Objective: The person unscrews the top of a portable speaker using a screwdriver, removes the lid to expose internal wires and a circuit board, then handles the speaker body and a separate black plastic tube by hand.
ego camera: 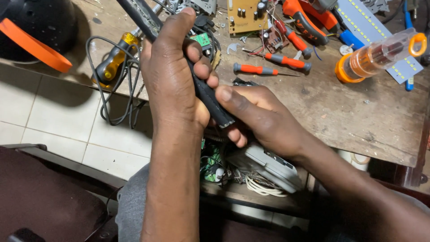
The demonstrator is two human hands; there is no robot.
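My left hand (172, 76) is wrapped around a long black slim device (143, 18) that slants from the upper left down to the middle. Its lower end (220, 115) sticks out below my left palm. My right hand (257, 118) pinches that lower end between thumb and fingers. Both hands are held above the near edge of a worn wooden workbench (349, 116). How the device ends inside my right hand is hidden.
On the bench lie red-handled screwdrivers (257, 69), orange pliers (304, 22), a yellow-handled screwdriver (112, 60), circuit boards (244, 15), black cables (121, 103) and an orange lantern (376, 56). A grey box (268, 168) and wires sit on a lower shelf. White floor tiles (53, 116) lie left.
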